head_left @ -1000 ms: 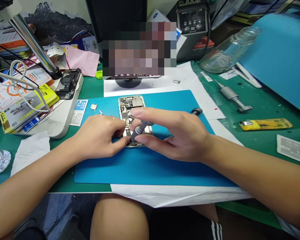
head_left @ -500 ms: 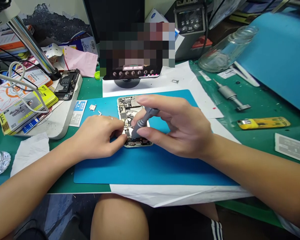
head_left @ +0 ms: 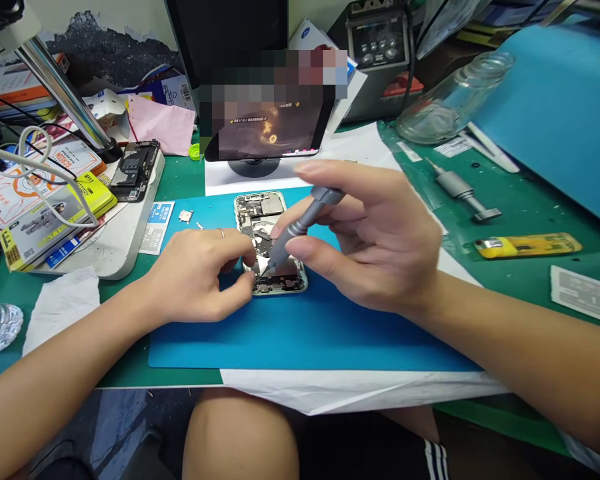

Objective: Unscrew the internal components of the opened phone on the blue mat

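An opened smartphone (head_left: pixel 275 285) lies on the blue mat (head_left: pixel 280 343) with its inner parts exposed. At its lower left edge, my left hand (head_left: pixel 205 273) rests with bent fingers, thumb and index gripping the rim. A grey precision screwdriver (head_left: pixel 300 228) is in my right hand (head_left: pixel 375 240), between thumb and fingers, with the index finger over its cap. The tool leans right, and its tip points into the lower part of the phone. Small metal pieces, one a little bracket (head_left: pixel 185 216), sit left of the phone.
A second grey screwdriver (head_left: pixel 457 187), a yellow cutter (head_left: pixel 527 245) and a glass jar (head_left: pixel 455 100) lie on the right. Behind the mat stands a tablet (head_left: pixel 270 137). Boxes (head_left: pixel 50 220) and another opened phone (head_left: pixel 135 170) are piled at left.
My right hand has shifted slightly right and the screwdriver now shows more of its shaft and tip. My left hand stays at the phone's edge. The tablet's picture has changed.
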Action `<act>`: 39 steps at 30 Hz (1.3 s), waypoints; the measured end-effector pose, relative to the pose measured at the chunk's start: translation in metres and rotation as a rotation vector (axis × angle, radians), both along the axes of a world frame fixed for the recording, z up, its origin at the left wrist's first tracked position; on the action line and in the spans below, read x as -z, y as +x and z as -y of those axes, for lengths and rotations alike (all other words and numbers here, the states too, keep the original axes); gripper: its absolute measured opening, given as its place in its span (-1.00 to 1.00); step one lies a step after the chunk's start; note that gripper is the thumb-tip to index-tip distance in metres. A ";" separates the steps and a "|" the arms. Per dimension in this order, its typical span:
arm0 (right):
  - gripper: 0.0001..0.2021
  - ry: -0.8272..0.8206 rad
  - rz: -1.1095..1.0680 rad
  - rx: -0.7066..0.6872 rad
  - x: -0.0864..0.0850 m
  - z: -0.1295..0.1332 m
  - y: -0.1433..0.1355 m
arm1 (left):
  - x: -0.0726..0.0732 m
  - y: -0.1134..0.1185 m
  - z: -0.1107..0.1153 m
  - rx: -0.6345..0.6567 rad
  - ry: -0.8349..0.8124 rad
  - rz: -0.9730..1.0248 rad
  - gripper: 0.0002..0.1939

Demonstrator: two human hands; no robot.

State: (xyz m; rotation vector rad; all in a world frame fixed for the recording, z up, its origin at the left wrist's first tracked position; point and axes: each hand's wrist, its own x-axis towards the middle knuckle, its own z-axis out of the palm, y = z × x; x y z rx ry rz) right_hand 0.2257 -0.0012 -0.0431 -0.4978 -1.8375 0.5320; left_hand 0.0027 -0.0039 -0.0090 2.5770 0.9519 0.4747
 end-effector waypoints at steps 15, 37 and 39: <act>-0.33 0.069 -0.086 0.007 -0.007 -0.003 0.001 | 0.004 0.005 0.002 -0.006 -0.149 0.111 -0.88; -0.37 0.064 -0.074 0.018 -0.005 -0.005 0.001 | 0.008 0.004 0.001 0.039 -0.111 0.137 -0.87; -0.36 0.097 -0.062 0.009 -0.004 -0.006 0.002 | 0.008 0.004 0.001 0.039 -0.105 0.137 -0.87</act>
